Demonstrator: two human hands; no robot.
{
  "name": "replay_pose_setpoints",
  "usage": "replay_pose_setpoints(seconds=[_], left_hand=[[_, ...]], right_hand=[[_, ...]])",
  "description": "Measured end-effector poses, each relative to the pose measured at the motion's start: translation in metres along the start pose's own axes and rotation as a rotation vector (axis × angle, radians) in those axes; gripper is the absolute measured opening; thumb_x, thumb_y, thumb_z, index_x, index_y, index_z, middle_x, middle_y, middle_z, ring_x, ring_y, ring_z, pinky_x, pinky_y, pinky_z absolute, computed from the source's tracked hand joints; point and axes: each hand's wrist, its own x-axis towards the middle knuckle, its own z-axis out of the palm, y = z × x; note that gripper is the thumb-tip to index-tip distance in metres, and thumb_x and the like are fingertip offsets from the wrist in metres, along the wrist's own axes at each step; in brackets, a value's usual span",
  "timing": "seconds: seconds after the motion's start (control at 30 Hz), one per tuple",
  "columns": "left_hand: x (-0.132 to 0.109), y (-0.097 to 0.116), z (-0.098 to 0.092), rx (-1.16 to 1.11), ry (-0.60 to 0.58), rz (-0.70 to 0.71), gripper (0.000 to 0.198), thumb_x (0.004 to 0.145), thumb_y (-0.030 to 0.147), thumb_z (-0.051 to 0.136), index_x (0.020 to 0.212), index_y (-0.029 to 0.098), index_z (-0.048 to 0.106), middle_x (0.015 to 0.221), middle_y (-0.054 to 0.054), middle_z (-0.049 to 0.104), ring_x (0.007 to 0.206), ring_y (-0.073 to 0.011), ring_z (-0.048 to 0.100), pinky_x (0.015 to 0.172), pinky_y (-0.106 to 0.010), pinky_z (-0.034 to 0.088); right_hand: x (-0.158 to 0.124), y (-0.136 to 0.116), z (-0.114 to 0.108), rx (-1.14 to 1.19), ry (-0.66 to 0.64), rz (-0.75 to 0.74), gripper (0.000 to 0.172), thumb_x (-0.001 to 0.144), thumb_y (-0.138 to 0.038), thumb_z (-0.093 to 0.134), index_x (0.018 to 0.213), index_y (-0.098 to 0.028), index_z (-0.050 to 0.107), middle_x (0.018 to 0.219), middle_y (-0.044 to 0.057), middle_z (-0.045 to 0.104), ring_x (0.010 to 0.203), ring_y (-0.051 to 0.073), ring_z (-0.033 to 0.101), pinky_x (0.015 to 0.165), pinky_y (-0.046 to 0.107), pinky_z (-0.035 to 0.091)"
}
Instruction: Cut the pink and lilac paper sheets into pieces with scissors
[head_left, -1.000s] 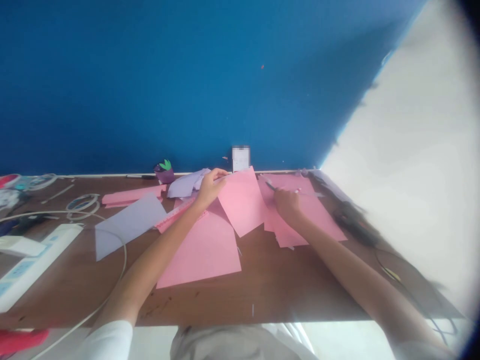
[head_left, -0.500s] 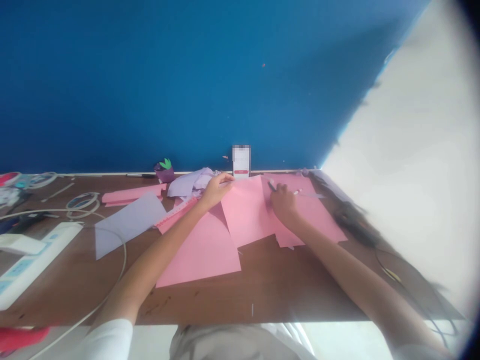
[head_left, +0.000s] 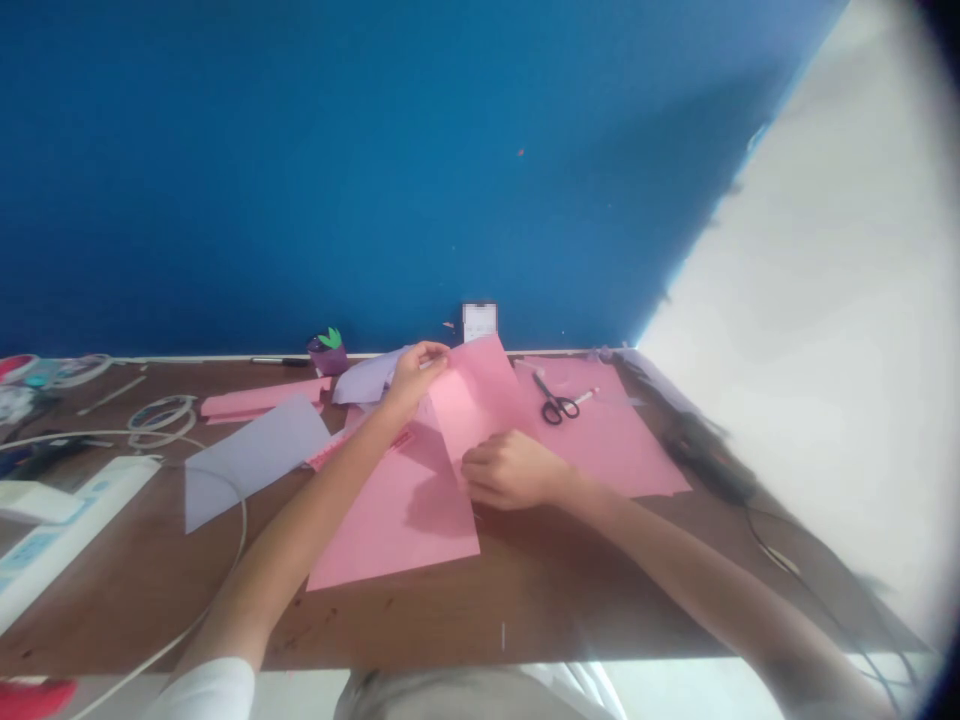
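Paper (head_left: 480, 390), a pink sheet tilted above the worktop (head_left: 570, 590), spans the space between the person's hands, its long axis apparently running away from the body. The left hand (head_left: 418, 380) pinches its far left corner, fingers nearly together. The right hand (head_left: 510, 470), nearer the body, curls at the near end; whether it grips is hidden. Scissors (head_left: 548, 395) lie beyond it, to the right.

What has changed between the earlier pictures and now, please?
The right hand has let go of the scissors, which now lie on the pink paper at right, and moved left and nearer the person, to the raised pink sheet's near edge. The left hand still holds that sheet's far side; phone and power strip stayed put.
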Motion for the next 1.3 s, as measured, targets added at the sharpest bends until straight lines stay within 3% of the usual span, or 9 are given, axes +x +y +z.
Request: replay_pose_setpoints(seconds=[0.1,0.27,0.43,0.53,0.7,0.9,1.03,1.17,1.3], left_hand=[[0.004,0.001,-0.007,0.004,0.046,-0.005,0.029,0.074,0.034,0.063,0.097,0.017,0.061,0.099,-0.006,0.064,0.086,-0.0156,0.059,0.073,-0.026,0.047],[0.002,0.002,-0.003,-0.057,0.045,-0.059,0.034,0.072,0.036,0.065,0.100,0.016,0.061,0.098,-0.007,0.064,0.084,-0.0157,0.060,0.071,-0.025,0.048],[0.000,0.001,0.000,-0.041,0.034,-0.053,0.032,0.073,0.036,0.064,0.099,0.016,0.064,0.098,-0.007,0.065,0.084,-0.0161,0.060,0.073,-0.027,0.047],[0.001,0.000,-0.001,-0.007,0.035,-0.019,0.030,0.073,0.035,0.064,0.097,0.016,0.065,0.100,-0.007,0.066,0.087,-0.0167,0.060,0.076,-0.027,0.047],[0.000,-0.004,0.001,0.023,0.024,-0.005,0.030,0.073,0.037,0.064,0.096,0.018,0.067,0.101,-0.007,0.066,0.091,-0.0174,0.059,0.079,-0.028,0.046],[0.002,-0.010,0.000,0.029,0.035,0.014,0.028,0.075,0.035,0.062,0.096,0.018,0.066,0.100,-0.006,0.066,0.089,-0.0166,0.059,0.077,-0.027,0.046],[0.003,-0.013,-0.002,0.048,0.060,-0.003,0.030,0.074,0.037,0.062,0.098,0.018,0.065,0.100,-0.007,0.066,0.088,-0.0166,0.059,0.074,-0.026,0.047],[0.001,-0.014,-0.001,0.039,0.058,-0.030,0.030,0.073,0.037,0.063,0.097,0.018,0.065,0.097,-0.007,0.065,0.087,-0.0164,0.060,0.073,-0.026,0.047],[0.001,-0.017,0.000,0.043,0.084,-0.036,0.029,0.073,0.036,0.063,0.096,0.018,0.064,0.093,-0.006,0.065,0.085,-0.0160,0.060,0.071,-0.025,0.047]], right_hand=[[0.004,-0.008,-0.006,-0.019,0.058,-0.061,0.031,0.094,-0.031,0.034,0.088,-0.017,0.062,0.086,0.007,0.065,0.071,0.016,0.055,0.065,0.029,0.038],[0.008,-0.001,-0.015,-0.020,0.208,0.264,0.042,0.090,-0.027,0.044,0.130,-0.012,0.047,0.139,0.019,0.042,0.124,0.029,0.040,0.095,0.043,0.033],[0.006,-0.002,-0.010,0.473,-0.078,-0.029,0.030,0.093,-0.034,0.042,0.108,-0.020,0.064,0.092,0.006,0.069,0.079,0.014,0.062,0.074,0.026,0.044],[0.004,0.002,-0.008,0.491,0.062,0.064,0.027,0.092,-0.029,0.043,0.098,-0.019,0.067,0.080,0.004,0.069,0.071,0.014,0.060,0.069,0.025,0.044],[0.005,0.013,-0.007,0.322,0.334,0.353,0.036,0.088,-0.022,0.044,0.122,-0.017,0.054,0.114,0.013,0.062,0.105,0.023,0.055,0.086,0.037,0.044],[0.002,0.006,-0.010,0.778,-0.013,0.197,0.030,0.092,-0.033,0.044,0.107,-0.016,0.064,0.075,0.003,0.069,0.065,0.013,0.062,0.066,0.025,0.048],[0.003,0.006,-0.013,0.721,0.218,0.313,0.026,0.090,-0.029,0.044,0.097,-0.017,0.066,0.085,0.004,0.070,0.073,0.014,0.063,0.070,0.025,0.048],[0.006,0.011,-0.009,0.515,0.399,0.473,0.039,0.084,-0.023,0.051,0.122,-0.019,0.055,0.120,0.012,0.059,0.109,0.022,0.054,0.089,0.038,0.044],[0.003,0.012,-0.002,0.888,0.111,0.378,0.050,0.086,-0.027,0.048,0.134,-0.018,0.040,0.081,0.004,0.067,0.069,0.014,0.061,0.066,0.029,0.049]])
